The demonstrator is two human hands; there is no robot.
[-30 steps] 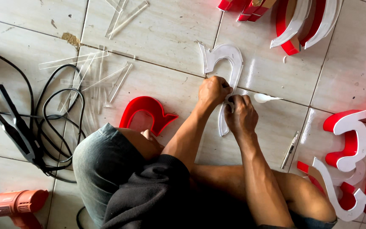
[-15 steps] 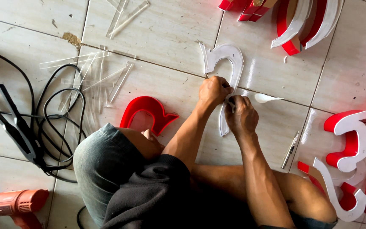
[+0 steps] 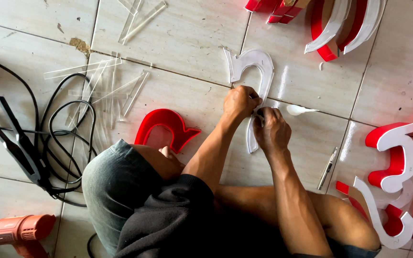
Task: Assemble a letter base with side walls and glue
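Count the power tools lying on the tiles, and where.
1 for sure: an orange power tool at bottom left, cut off by the frame edge. A black two-pronged tool with a cable lies at left; its kind is unclear. Others may lie out of view.

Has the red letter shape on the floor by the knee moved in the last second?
No. The red shape lies in the same spot against the tile joint, beside the knee, left of both hands.

Bare tile point(image 3: 311, 138) R of hands point(image 3: 256, 119).
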